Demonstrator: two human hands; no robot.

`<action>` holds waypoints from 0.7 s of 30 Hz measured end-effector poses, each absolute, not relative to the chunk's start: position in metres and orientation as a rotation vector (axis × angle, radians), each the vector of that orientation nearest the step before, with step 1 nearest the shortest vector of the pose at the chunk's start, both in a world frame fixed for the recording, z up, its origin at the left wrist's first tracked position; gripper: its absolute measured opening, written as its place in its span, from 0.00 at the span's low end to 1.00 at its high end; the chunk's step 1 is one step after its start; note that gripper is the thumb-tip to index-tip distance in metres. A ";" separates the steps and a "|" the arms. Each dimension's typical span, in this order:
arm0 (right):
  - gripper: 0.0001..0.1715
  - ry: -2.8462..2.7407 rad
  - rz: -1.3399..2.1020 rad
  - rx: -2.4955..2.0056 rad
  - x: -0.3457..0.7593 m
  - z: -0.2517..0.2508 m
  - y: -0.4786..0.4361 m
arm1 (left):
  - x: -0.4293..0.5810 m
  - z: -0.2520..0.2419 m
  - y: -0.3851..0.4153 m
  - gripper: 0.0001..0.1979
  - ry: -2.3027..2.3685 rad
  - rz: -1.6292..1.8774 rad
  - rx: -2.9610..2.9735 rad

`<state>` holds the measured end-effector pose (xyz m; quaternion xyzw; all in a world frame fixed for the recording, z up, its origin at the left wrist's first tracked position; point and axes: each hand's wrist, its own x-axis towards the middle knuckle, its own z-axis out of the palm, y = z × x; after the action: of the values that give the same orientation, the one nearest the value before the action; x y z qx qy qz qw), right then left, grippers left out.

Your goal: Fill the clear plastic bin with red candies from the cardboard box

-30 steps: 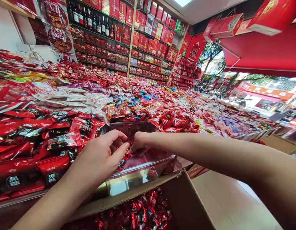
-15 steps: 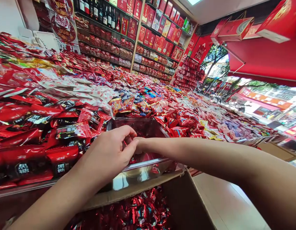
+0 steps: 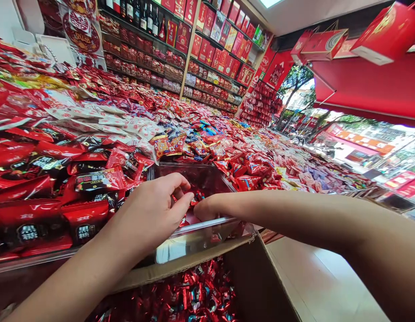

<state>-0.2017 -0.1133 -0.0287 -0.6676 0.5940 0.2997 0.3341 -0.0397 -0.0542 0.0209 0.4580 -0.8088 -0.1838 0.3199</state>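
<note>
My left hand hovers over the front rim of a clear plastic bin. Its fingers are loosely curled, with a gap between thumb and forefinger, and I see nothing held there. Deep in the same bin is my right hand, bent down at the wrist; its fingers are hidden. A few red-wrapped candies lie in the bin between the two hands. Below, a cardboard box stands against the bin's front, with many shiny red-wrapped candies inside.
Red and black candy packets fill the compartment at left. White packets and red packets lie beyond the bin. Shelves with bottles and gift boxes line the back. Pale floor shows at lower right.
My right hand has shifted slightly right and down, away from my left thumb, uncovering red candies between them. My left hand stays nearly in place. The view has turned a little.
</note>
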 end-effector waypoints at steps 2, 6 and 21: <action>0.12 1.517 0.864 -1.792 -0.199 -0.029 -0.115 | -0.040 0.020 -0.054 0.09 -2.132 -0.484 1.203; 0.11 1.503 0.880 -1.871 -0.195 -0.027 -0.118 | -0.040 0.021 -0.054 0.09 -2.133 -0.478 1.190; 0.16 1.254 1.078 -1.655 -0.210 -0.038 -0.130 | -0.037 0.020 -0.055 0.09 -2.129 -0.400 1.226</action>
<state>-0.2099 -0.1297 -0.0382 -0.6514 0.4934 0.4243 0.3902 -0.0372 -0.0551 0.0198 0.4665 -0.8102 -0.1523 0.3205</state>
